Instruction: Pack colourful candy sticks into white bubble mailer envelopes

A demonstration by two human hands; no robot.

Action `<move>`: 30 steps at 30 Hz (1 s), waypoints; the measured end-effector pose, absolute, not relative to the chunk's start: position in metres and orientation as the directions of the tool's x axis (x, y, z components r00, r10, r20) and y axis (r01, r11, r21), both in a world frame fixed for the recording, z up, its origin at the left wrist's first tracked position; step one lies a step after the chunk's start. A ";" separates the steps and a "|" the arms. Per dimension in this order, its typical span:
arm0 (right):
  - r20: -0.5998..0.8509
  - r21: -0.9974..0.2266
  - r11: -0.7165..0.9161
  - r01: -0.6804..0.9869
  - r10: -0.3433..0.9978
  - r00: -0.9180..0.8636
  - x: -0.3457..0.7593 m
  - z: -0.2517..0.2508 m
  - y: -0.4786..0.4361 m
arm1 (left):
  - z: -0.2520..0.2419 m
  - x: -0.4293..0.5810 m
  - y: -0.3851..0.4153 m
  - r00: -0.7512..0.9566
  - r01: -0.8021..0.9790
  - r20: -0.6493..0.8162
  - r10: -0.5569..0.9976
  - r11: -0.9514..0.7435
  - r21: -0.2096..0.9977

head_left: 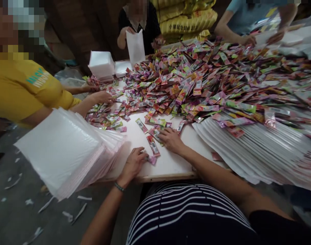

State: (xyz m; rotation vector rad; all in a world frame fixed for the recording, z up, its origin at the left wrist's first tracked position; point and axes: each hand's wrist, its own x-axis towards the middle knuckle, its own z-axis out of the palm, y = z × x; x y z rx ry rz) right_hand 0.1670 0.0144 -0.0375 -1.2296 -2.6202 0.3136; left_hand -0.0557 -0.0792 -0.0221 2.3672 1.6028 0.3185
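Note:
My left hand (133, 161) rests near the front edge of the white table (175, 166), its fingers curled over a small purple packet (152, 160). To its right, my right hand (172, 140) reaches over a few packets lying flat, its fingers extended and touching a greenish packet (154, 133). Between my hands lies a red packet (153, 146) with a barcode label. Slightly farther off is another barcoded packet (141, 126). What is under my right fingertips is partly hidden.
A large heap of small colourful packets (186, 81) covers the table's far side. White padded envelopes (61, 143) are stacked at left; more envelopes (237, 146) fan out at right. A co-worker in a yellow shirt (43, 88) handles packets. Two other people work across the table.

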 end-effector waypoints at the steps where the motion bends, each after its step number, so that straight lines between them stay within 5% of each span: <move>1: 0.097 -0.269 0.612 0.744 0.786 -0.611 0.170 -0.040 0.017 | -0.021 -0.054 -0.074 0.402 0.859 0.046 0.914 -0.394 0.325; 6: 0.092 -0.187 0.612 0.769 0.790 -0.606 0.187 -0.041 0.015 | -0.023 -0.040 -0.044 0.582 0.774 -0.029 0.813 -0.542 0.328; 11: 0.211 -0.173 0.600 0.781 0.797 -0.566 0.189 -0.047 -0.001 | -0.027 -0.026 -0.050 0.536 0.781 0.026 0.844 -0.506 0.366; 20: 0.394 -0.420 0.649 0.635 0.760 -0.516 0.196 -0.045 -0.007 | -0.028 -0.049 -0.093 0.511 0.732 0.198 0.837 -0.544 0.411; 25: 0.223 -0.353 0.677 0.645 0.731 -0.645 0.184 -0.046 -0.005 | -0.030 -0.062 -0.102 0.516 0.777 0.073 0.853 -0.502 0.380; 30: 0.141 -0.348 0.729 0.590 0.663 -0.735 0.174 -0.049 -0.018 | -0.030 -0.046 -0.092 0.478 0.828 0.128 0.869 -0.495 0.263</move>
